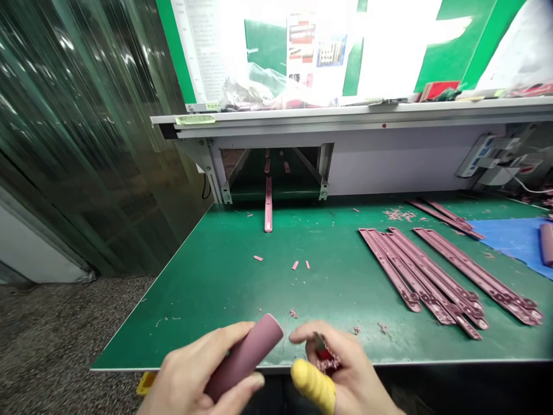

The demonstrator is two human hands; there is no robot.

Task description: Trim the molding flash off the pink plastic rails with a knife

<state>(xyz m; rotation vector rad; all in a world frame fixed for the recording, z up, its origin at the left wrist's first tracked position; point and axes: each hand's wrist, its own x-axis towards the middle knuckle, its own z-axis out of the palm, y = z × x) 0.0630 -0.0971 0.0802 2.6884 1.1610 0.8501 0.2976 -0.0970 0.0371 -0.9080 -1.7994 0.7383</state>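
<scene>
My left hand [194, 369] is wrapped round a smooth dusty-pink cylinder [248, 354] near the table's front edge. The cylinder tilts up to the right, its far end free of the fingers. Just to its right, my right hand [345, 369] is curled round a small red tool with a thin, dark, blade-like tip [319, 341], mostly hidden by the fingers. Curly pink shavings [329, 363] cling beside this tool. A yellow ribbed finger cot [313, 385] covers my right thumb. The two hands are apart, and the tool is not touching the cylinder.
Long pink slotted strips [415, 276] lie in groups on the green table [207, 288]. A single strip [268, 207] sits by the conveyor opening [280, 187]. Pink scraps [400, 214] are scattered about. A blue sheet [510, 239] and another pink cylinder [546, 245] are at the right.
</scene>
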